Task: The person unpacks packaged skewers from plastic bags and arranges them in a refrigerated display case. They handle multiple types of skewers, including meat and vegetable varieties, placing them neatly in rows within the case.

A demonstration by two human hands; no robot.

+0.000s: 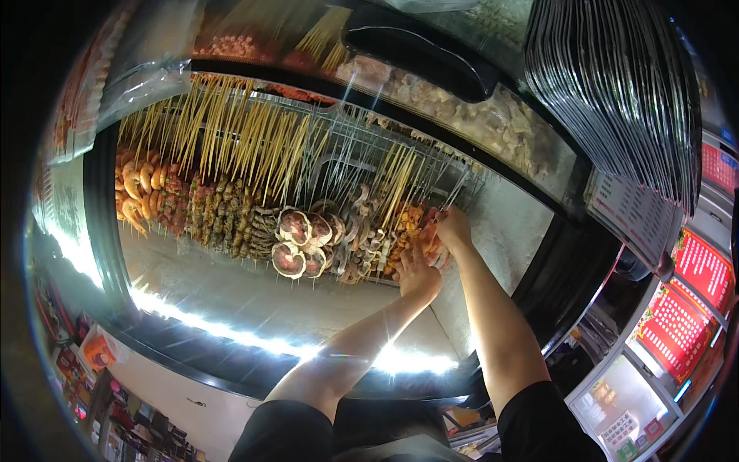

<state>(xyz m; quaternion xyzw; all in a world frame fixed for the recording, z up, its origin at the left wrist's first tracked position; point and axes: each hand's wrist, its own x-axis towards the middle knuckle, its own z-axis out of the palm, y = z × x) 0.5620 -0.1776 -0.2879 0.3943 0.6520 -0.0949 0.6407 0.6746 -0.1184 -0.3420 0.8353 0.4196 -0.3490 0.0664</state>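
Observation:
Both my arms reach into a lit display case of skewered food. My left hand (418,275) lies with spread fingers against the lower part of some orange-coated meat skewers (409,222). Just above and to its right, my right hand (452,226) has its fingers bent at the upper end of reddish meat skewers (430,239); its fingertips are partly hidden, so its grip cannot be told. Round slices with pale rims and red centres (294,226) are on skewers left of my hands. Curled greyish pieces (361,228) hang between. Shrimp skewers (138,185) are at the far left.
A bright light strip (219,329) runs along the case's near edge. The black frame (519,185) crosses above the skewers. A stack of dark, shiny trays (612,98) stands at upper right beside a printed sheet (632,211). Red printed boards (675,329) are farther right.

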